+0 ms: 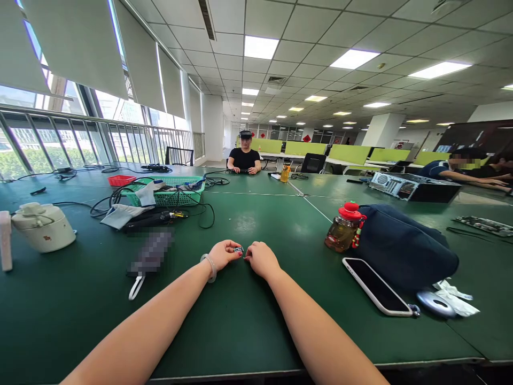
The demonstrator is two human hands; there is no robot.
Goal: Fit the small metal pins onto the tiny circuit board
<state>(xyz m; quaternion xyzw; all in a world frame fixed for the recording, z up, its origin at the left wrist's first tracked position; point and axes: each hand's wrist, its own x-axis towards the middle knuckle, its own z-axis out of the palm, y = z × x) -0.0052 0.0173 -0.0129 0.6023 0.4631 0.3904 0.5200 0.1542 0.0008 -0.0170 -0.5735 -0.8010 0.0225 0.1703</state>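
My left hand (222,256), with a pale bangle (209,267) at its wrist, pinches a small dark and silvery part (239,249) between thumb and fingertips. The part is too small to name. Just right of it is my right hand (263,259), its fingers curled in and the thumb and forefinger close together. Whatever lies between those fingertips is hidden or too small to make out. Both hands are low over the green table (240,321), fingertips a little apart from each other.
Left stand a white pot (44,227), a dark pouch (152,254) and a green basket (172,198) of cables. Right are a red-capped bottle (340,235), a navy bag (401,246), a phone (377,286) and a computer case (412,185). A person (244,156) sits opposite.
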